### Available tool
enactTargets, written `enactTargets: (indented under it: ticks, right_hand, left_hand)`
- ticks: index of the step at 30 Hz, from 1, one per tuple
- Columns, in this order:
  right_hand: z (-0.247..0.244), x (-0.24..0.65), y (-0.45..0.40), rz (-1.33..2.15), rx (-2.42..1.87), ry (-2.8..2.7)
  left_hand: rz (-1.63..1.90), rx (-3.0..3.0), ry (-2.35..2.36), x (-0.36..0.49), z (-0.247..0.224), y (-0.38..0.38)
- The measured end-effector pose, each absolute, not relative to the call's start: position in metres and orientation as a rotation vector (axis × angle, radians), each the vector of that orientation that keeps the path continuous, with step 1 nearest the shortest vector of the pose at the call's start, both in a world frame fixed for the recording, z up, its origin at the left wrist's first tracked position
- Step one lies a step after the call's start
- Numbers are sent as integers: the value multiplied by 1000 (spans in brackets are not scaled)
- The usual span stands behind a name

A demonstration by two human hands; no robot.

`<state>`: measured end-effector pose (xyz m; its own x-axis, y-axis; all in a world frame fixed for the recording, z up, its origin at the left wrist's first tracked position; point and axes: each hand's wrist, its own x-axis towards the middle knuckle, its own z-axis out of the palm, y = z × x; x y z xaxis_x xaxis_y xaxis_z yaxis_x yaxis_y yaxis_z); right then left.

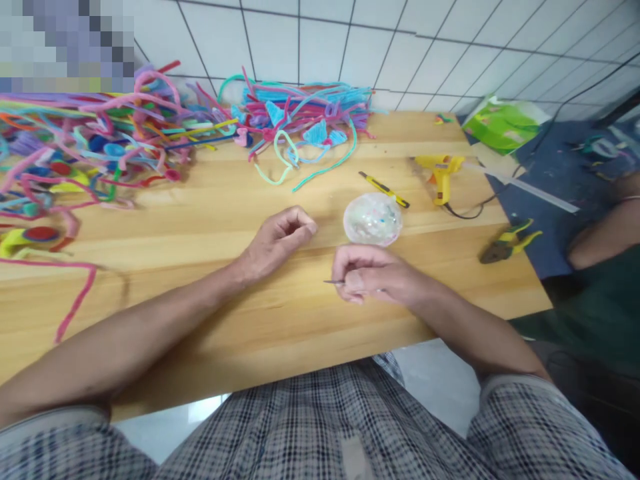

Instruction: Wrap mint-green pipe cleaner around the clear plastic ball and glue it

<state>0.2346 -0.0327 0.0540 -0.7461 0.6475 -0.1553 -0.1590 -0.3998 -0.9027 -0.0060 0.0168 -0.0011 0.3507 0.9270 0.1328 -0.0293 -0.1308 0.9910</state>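
Note:
My left hand (286, 237) rests over the middle of the wooden table, its fingers curled and thumb against the forefinger; whatever it may hold is too small to tell. To its right and nearer me, my right hand (367, 272) is closed on a thin dark pointed tool (333, 282), whose tip sticks out to the left. Just beyond the right hand sits a round clear container (373, 219) with small shiny bits in it. A yellow utility knife (384, 189) lies behind that container.
Fuzzy coloured stems (305, 107) pile up along the wall and at the left. On the right are a yellow glue gun (441, 177) with its cord, yellow-handled pliers (509, 243), and a green packet (505, 125). Another person's arm (607, 223) shows at the right edge.

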Motion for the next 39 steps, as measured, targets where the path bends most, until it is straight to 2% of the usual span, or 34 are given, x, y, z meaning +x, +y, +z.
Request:
enactTargets:
  ticks: [3, 6, 9, 12, 15, 22, 26, 34, 39]
  right_hand:
    - [92, 268, -41, 1718, -852, -1433]
    - [101, 310, -39, 1141, -969, -1369]
    - [71, 353, -23, 742, -1210, -1331]
    - [30, 385, -8, 505, -1608, -1378]
    - [9, 395, -7, 216, -1698, -1571]
    - [18, 367, -25, 189, -1516, -1732]
    - [9, 361, -27, 250, -1573, -1716]
    - [8, 362, -32, 372, -1559, -1699]
    - [9, 359, -34, 438, -1526, -1688]
  left_hand:
    - [1047, 1495, 852, -6, -2, 12]
    - [1031, 1514, 881, -6, -3, 11]
    - [983, 1579, 931, -6, -2, 12]
    - [911, 1687, 947, -6, 2, 10]
    - [806, 1796, 918, -4, 3, 7]
    - [899, 1968, 1007, -5, -15, 9]
    - [1105, 2200, 1111, -12, -32, 20]
    - [991, 2677, 803, 14, -21, 20]
    - [897, 2810, 432, 51, -19, 54]
